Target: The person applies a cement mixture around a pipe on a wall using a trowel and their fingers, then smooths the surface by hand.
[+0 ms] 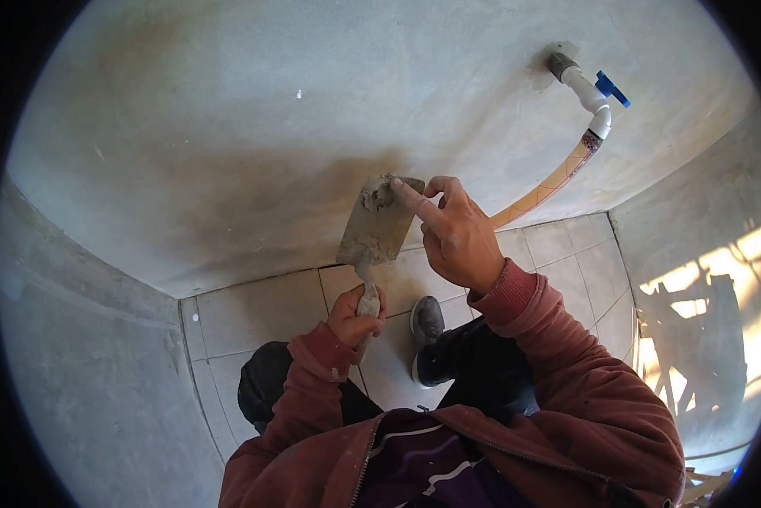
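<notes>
The left hand (352, 317) has its fingers closed around the handle of the trowel (380, 227), so part of this handle is hidden. The trowel is in the air, above the floor (270, 309) and before the wall (202, 110). Grey mortar (377, 198) lies near the far edge of the blade. There the right hand (461, 237) puts one straight finger; the others are bent, and whether they hold something I cannot tell. The hose (550, 188) disappears behind this hand, its lower end hidden.
</notes>
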Motion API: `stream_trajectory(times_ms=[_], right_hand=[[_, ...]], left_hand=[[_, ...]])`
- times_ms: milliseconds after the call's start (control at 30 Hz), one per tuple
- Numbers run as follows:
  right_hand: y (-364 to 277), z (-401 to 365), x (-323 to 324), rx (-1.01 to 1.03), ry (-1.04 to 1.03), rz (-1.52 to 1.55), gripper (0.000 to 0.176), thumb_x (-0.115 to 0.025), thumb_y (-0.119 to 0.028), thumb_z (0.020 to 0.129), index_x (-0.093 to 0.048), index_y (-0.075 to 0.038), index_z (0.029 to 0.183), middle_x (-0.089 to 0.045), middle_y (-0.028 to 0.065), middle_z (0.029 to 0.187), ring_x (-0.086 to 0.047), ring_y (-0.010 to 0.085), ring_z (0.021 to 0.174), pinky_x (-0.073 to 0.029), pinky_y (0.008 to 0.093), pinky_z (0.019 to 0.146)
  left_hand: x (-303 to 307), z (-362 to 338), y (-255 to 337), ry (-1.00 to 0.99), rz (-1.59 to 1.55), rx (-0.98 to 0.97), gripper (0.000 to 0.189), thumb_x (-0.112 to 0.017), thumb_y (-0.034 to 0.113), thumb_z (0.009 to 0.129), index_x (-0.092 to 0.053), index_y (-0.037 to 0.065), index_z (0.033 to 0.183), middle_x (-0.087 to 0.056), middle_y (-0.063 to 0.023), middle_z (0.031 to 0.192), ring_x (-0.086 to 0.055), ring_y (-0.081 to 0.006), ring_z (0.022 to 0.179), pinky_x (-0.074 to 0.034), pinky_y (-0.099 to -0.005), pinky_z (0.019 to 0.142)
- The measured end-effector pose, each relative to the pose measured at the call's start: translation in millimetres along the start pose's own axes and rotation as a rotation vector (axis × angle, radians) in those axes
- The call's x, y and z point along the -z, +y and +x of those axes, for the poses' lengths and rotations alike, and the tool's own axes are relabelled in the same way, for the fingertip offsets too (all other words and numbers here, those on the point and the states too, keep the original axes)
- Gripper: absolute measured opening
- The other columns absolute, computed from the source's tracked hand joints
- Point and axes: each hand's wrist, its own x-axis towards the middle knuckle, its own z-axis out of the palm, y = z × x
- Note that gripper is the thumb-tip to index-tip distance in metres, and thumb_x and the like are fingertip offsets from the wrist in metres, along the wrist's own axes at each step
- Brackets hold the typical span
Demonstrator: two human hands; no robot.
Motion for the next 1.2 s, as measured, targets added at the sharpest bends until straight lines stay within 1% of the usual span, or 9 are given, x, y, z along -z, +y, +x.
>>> stream_trajectory(times_ms=[333, 433, 533, 600, 700, 833, 933, 1167, 1200], right_hand=[[-5, -3, -9, -0.037, -0.025, -0.082, 0.066, -0.053, 0.006, 0.067, -0.050, -0.020, 0.128, -0.048, 0.0144, 0.102, -0.055, 0.0295, 0.081, -0.047, 0.0387, 0.070], [-4, -6, -11, -0.041, -0.070, -0.098, 0.054, -0.055, -0.001, 0.067, -0.055, -0.017, 0.119, -0.048, 0.0136, 0.102, -0.055, 0.0289, 0.087, -0.044, 0.0388, 0.073], [1, -8, -9, -0.019, -0.074, -0.011, 0.044, -0.055, 0.003, 0.066, -0.056, -0.012, 0.107, -0.048, 0.0137, 0.102, -0.054, 0.0295, 0.086, -0.045, 0.0372, 0.072], [11, -4, 0, -0.126, 0.003, 0.434, 0.039, -0.054, 0.008, 0.066, -0.053, -0.008, 0.101, -0.048, 0.0123, 0.102, -0.054, 0.0262, 0.084, -0.046, 0.0328, 0.069], [41, 13, 11, -0.377, 0.338, 0.731, 0.058, -0.053, 0.010, 0.068, -0.042, -0.005, 0.122, -0.045, 0.0083, 0.105, -0.051, 0.0166, 0.085, -0.046, 0.0273, 0.068], [62, 45, 26, -0.618, 0.650, 0.730, 0.083, -0.051, 0.005, 0.067, -0.020, -0.009, 0.143, -0.033, 0.0204, 0.129, -0.042, 0.0284, 0.112, -0.042, 0.0345, 0.090], [66, 59, 18, -0.637, 0.678, 0.621, 0.087, -0.052, 0.000, 0.069, -0.012, -0.008, 0.146, -0.026, 0.0238, 0.141, -0.031, 0.0352, 0.127, -0.030, 0.0387, 0.103], [73, 70, 16, -0.622, 0.642, 0.305, 0.091, -0.052, 0.001, 0.068, -0.007, -0.011, 0.147, -0.013, 0.0253, 0.145, -0.024, 0.0359, 0.131, -0.027, 0.0351, 0.104], [72, 72, 16, -0.624, 0.647, 0.351, 0.092, -0.053, 0.000, 0.067, -0.008, -0.011, 0.146, -0.008, 0.0299, 0.143, -0.020, 0.0406, 0.131, -0.024, 0.0377, 0.105]], left_hand=[[-2, -2, 3, -0.027, -0.018, 0.008, 0.024, -0.054, -0.002, 0.064, -0.049, 0.005, 0.087, -0.050, -0.0033, 0.071, -0.050, -0.0124, 0.059, -0.044, -0.0268, 0.055], [-3, -1, 3, -0.003, 0.014, 0.000, 0.026, -0.055, 0.004, 0.062, -0.050, 0.007, 0.087, -0.052, -0.0034, 0.068, -0.051, -0.0131, 0.057, -0.046, -0.0278, 0.055], [-2, -1, 4, -0.002, -0.034, -0.014, 0.023, -0.055, 0.001, 0.064, -0.051, 0.005, 0.086, -0.052, -0.0039, 0.069, -0.052, -0.0132, 0.059, -0.044, -0.0272, 0.055], [-3, -2, 5, 0.031, -0.063, -0.013, 0.023, -0.054, 0.002, 0.063, -0.051, 0.005, 0.086, -0.052, -0.0041, 0.068, -0.052, -0.0135, 0.058, -0.044, -0.0273, 0.054], [-1, 0, 3, 0.043, -0.085, -0.014, 0.023, -0.053, 0.001, 0.062, -0.051, 0.005, 0.085, -0.052, -0.0043, 0.068, -0.052, -0.0137, 0.057, -0.045, -0.0276, 0.054], [3, 3, -2, 0.034, -0.063, -0.009, 0.024, -0.055, 0.004, 0.061, -0.051, 0.007, 0.085, -0.053, -0.0040, 0.068, -0.053, -0.0147, 0.055, -0.048, -0.0291, 0.053], [9, 5, -6, -0.024, -0.056, -0.022, 0.024, -0.055, 0.003, 0.061, -0.051, 0.006, 0.085, -0.052, -0.0039, 0.068, -0.053, -0.0146, 0.056, -0.047, -0.0291, 0.053], [-4, 4, -6, -0.069, -0.076, 0.022, 0.022, -0.053, -0.002, 0.064, -0.050, 0.004, 0.085, -0.050, -0.0031, 0.068, -0.050, -0.0127, 0.057, -0.043, -0.0270, 0.053], [-5, 3, -6, -0.076, -0.083, 0.024, 0.022, -0.053, -0.002, 0.064, -0.050, 0.004, 0.084, -0.050, -0.0029, 0.068, -0.050, -0.0126, 0.057, -0.043, -0.0267, 0.053]])
